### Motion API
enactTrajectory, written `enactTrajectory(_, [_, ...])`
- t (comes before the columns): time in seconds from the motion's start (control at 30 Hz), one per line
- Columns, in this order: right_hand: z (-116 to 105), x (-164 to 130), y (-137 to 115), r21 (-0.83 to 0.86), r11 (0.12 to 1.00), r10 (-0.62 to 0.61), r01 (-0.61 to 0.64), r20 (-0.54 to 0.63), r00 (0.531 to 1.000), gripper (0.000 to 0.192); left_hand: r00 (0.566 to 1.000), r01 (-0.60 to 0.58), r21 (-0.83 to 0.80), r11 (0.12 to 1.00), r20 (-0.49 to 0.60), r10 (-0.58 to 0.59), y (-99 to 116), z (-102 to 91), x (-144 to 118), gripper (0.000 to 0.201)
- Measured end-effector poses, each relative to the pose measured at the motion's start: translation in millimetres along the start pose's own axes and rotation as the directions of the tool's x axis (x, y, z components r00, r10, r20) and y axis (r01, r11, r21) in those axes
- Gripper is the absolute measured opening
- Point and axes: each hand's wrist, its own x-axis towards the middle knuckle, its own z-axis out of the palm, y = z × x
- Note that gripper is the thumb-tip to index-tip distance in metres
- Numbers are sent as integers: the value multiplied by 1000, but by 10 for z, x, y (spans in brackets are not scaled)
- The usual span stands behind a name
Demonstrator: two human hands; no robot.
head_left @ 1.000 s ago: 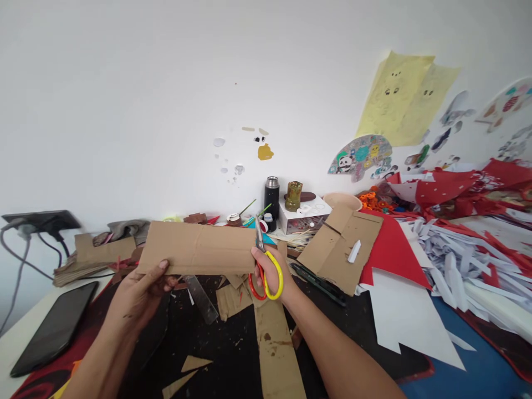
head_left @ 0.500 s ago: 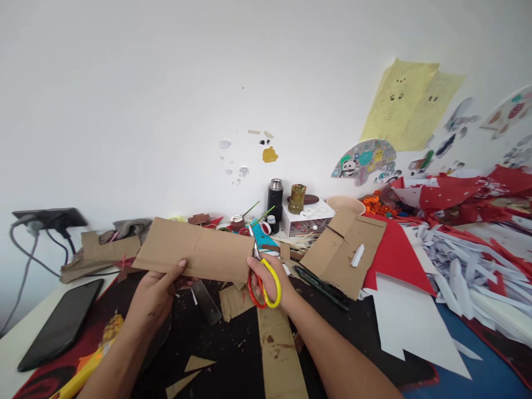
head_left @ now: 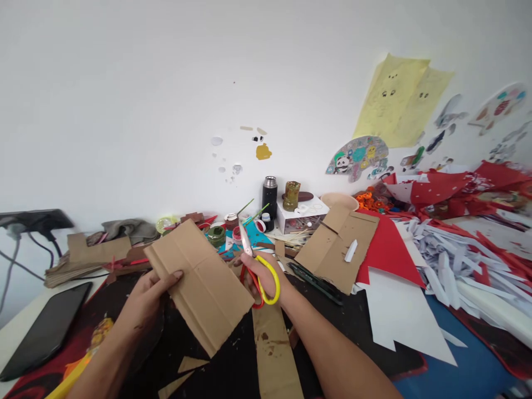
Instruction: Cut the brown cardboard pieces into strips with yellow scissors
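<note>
My left hand pinches the left edge of a brown cardboard piece, thumb on top and fingers behind. The piece is tilted, with one corner pointing down toward the table. In my right hand is a pair of scissors with one red and one yellow handle. Their blades point up and away, just beyond the cardboard's right edge, and look closed or nearly so. Below them, a long cardboard strip with dark stains lies on the black mat. Small cardboard scraps lie near the front.
At the left are a phone and a power strip. Paint pots, a black flask and a white box stand along the wall. To the right lie folded cardboard, a pen, red paper and white paper strips.
My left hand has turned the cardboard clockwise, so its right end now points down and its face shows more. The scissors have come away from its upper right edge. The view has shifted slightly right.
</note>
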Motion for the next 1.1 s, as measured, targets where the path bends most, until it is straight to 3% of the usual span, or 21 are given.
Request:
enactTrajectory(0.2, [137, -68, 25, 25, 1000, 10, -12, 75, 997, 58, 997, -22, 22, 1000, 77, 20, -126, -34, 2, 38])
enactTrajectory(0.47, [117, -7, 166, 46, 999, 4, -10, 116, 993, 62, 976, 37, 112, 993, 208, -60, -89, 65, -160, 45])
enactTrajectory(0.67, [141, -15, 123, 91, 995, 35, -48, 139, 990, 66, 950, 124, 103, 987, 276, -149, -94, 96, -181, 51])
enactTrajectory(0.77, [151, -26, 100, 108, 994, 21, -33, 114, 993, 69, 941, 102, 164, 981, 304, -149, -124, 83, -185, 51])
enactTrajectory(0.97, [177, -18, 67, 202, 978, 47, -60, 66, 997, 73, 871, 66, 274, 959, 454, -190, -128, 124, -179, 49])
enactTrajectory(1.1, [207, -6, 108, 289, 955, 38, -68, 108, 993, 69, 919, 85, 199, 976, 364, -154, -100, 168, -191, 49])
